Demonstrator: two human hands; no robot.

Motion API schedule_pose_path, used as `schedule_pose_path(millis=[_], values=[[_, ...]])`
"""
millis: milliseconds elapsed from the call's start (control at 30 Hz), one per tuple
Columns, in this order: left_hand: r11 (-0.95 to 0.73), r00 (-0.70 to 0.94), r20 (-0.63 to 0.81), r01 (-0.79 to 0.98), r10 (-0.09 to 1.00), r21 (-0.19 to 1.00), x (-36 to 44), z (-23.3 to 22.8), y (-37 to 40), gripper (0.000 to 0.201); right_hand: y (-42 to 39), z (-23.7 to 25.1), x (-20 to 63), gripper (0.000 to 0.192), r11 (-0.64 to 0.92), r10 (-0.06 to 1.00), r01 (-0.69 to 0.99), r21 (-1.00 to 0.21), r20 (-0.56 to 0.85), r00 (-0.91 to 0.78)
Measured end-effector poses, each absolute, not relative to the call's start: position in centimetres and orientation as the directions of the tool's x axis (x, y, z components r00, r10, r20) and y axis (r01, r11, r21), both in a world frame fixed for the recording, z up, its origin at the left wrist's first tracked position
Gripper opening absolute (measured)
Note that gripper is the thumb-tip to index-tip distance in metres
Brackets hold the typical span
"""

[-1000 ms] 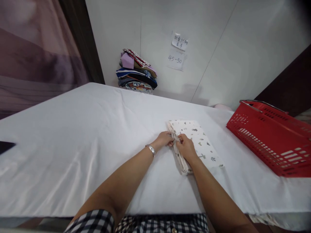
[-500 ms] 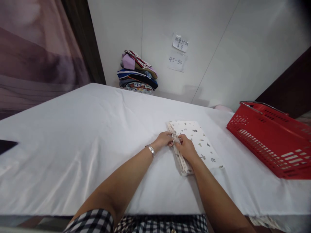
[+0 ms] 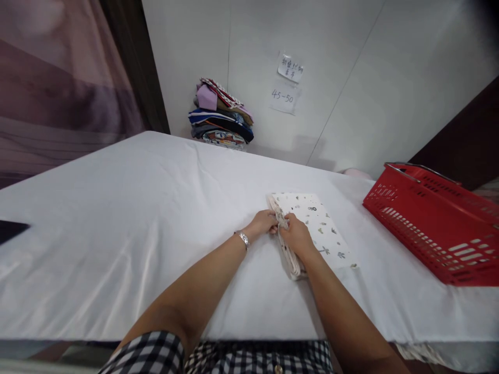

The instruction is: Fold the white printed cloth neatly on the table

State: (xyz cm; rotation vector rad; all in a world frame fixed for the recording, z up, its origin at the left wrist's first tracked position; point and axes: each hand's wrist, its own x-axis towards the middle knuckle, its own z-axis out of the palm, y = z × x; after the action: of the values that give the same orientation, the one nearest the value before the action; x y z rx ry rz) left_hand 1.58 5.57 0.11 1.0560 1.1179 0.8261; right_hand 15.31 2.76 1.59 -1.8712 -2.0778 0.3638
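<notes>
A folded white cloth (image 3: 326, 231) with small printed plants and figures lies on the table in front of me, its layered edge facing left. My left hand (image 3: 265, 222) is closed at that edge, its fingertips gripping the layers from the left side. Close beside it, my right hand (image 3: 298, 235) pinches the same layered edge from above, thumb and fingers curled over it. Part of the edge is hidden under my fingers. A silver bracelet (image 3: 244, 239) circles my left wrist.
The table (image 3: 128, 208) has a white cover with soft wrinkles. A red plastic basket (image 3: 432, 228) stands at the right. Beyond the back edge rises a stack of folded fabrics (image 3: 221, 117) against the wall. A dark flat object (image 3: 11, 231) lies at the far left.
Almost nothing differs. Both hands stay at the layered edge of the folded cloth, with only a slight shift of the fingers and of the view.
</notes>
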Motion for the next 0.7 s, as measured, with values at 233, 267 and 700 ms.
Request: schedule_pose_path(millis=[233,267,700], values=[[0.320,0.232,-0.321,0.042,0.918,0.947,1.8,0.3,5.6,0.037,3.1,0.5,16.2,0.030,0.122,0.986,0.822,-0.557,0.163,-0.035],[0.317,0.234,-0.318,0.042,0.919,0.947,1.8,0.3,5.6,0.038,3.1,0.4,16.3,0.031,0.129,0.984,0.808,-0.575,0.177,-0.031],[0.337,0.221,-0.330,0.005,0.918,0.942,2.0,0.2,5.8,0.027,2.8,0.3,15.9,0.033,0.220,0.968,0.827,-0.517,0.221,-0.120]])
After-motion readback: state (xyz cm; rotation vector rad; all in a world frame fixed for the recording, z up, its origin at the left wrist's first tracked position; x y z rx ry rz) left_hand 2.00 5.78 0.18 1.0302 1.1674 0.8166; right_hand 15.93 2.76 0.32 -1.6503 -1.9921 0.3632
